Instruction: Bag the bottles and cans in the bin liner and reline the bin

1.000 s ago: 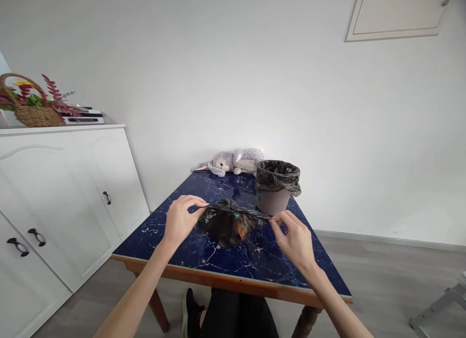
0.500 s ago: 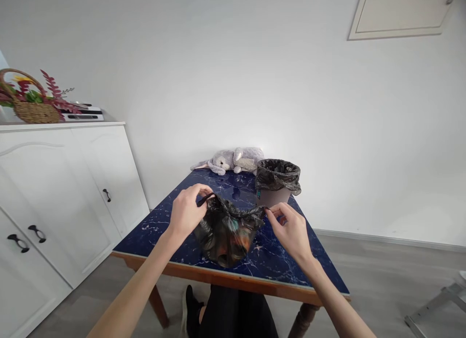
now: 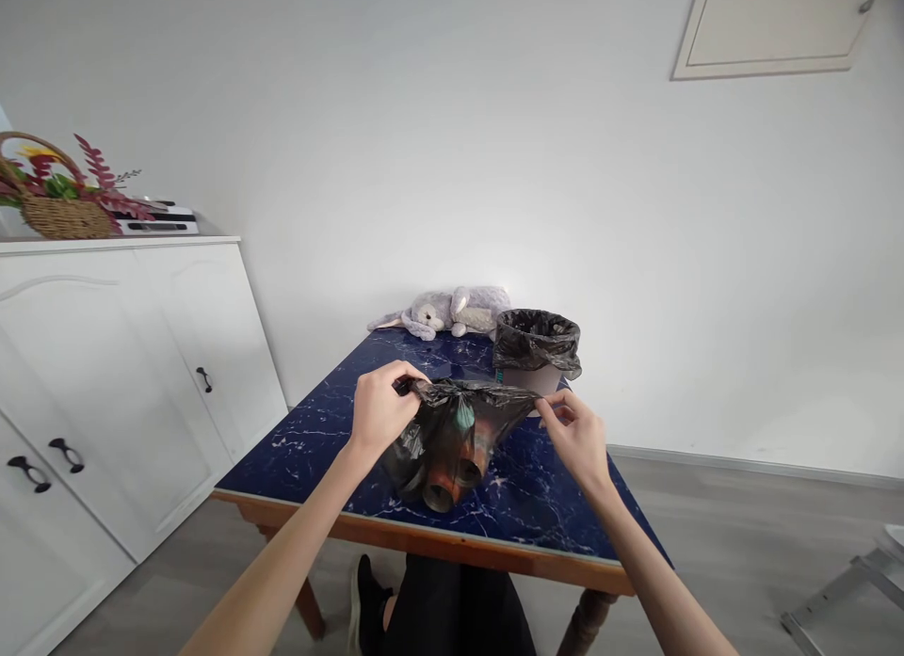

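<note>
The left hand [image 3: 385, 407] and right hand [image 3: 575, 438] pinched opposite ends of the black bag [image 3: 452, 430] above the worktop [image 3: 303, 432]; excessive pull was judged liable to tear it, spilling the tubular contents [image 3: 441, 491].

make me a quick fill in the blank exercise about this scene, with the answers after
1. The left hand and the right hand pinch the same plastic bag, whose colour is ____.
2. The marbled tabletop is coloured ____.
3. Of the two hands, the one nearer the lined bin is the ____.
4. The flower basket stands on a cabinet to the person's ____.

Missing words: black; blue; right; left
</note>
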Tool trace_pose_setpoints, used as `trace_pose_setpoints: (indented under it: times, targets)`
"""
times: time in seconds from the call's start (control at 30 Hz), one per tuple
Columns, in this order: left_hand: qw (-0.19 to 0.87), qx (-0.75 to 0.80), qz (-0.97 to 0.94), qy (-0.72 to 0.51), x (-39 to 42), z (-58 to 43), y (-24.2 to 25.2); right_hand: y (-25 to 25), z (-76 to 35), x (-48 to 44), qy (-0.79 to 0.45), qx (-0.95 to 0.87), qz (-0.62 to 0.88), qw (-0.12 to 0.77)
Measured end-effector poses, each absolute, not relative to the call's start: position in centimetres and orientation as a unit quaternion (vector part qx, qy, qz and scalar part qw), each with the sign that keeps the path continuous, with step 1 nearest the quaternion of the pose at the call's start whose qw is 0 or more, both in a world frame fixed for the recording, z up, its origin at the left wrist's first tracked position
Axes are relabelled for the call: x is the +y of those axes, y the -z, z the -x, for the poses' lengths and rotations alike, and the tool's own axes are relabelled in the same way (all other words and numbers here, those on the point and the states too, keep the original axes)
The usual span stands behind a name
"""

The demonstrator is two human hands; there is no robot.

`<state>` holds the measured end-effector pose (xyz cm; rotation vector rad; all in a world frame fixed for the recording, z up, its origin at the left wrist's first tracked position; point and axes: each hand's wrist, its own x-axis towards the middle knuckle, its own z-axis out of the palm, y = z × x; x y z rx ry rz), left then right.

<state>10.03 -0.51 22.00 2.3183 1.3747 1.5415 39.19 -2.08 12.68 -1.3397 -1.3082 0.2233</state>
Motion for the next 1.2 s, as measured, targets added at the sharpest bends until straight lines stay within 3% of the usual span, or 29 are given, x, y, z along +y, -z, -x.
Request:
trace_pose_setpoints:
  times: [0.17, 0.33, 0.47, 0.6, 0.73, 0.83, 1.0, 1.2]
  targets:
    - [-0.026, 0.503, -0.709, -0.493, 0.7, -9.2, -22.1, -12.7, -39.8, -1.9, -0.065, -0.553, 0.584, 0.591]
    - [0.064, 0.502, -0.693, -0.512, 0.8, -9.6, -22.1, -13.2, -38.7, -2.6, -0.05, -0.563, 0.593, 0.574]
    - [0.119, 0.496, -0.681, -0.525, -0.2, -10.9, -22.3, -13.5, -34.6, -6.2, 0.041, -0.58, 0.567, 0.584]
    - [0.141, 0.474, -0.701, -0.514, -1.4, -12.5, -22.2, -13.7, -29.8, -9.6, -0.014, -0.705, 0.495, 0.507]
    - [0.184, 0.432, -0.727, -0.501, -2.2, -13.1, -22.0, -13.5, -28.2, -9.1, 0.019, -0.686, 0.524, 0.504]
    - [0.259, 0.381, -0.766, -0.449, -2.7, -12.2, -22.1, -13.5, -29.0, -7.8, 0.034, -0.692, 0.529, 0.49]
    - [0.39, 0.289, -0.835, -0.258, -3.0, -9.2, -22.9, -13.8, -30.3, -7.1, -0.014, -0.704, 0.495, 0.509]
    - [0.303, 0.352, -0.854, -0.234, -1.7, -8.6, -22.7, -14.6, -30.1, -7.4, -0.053, -0.707, 0.457, 0.537]
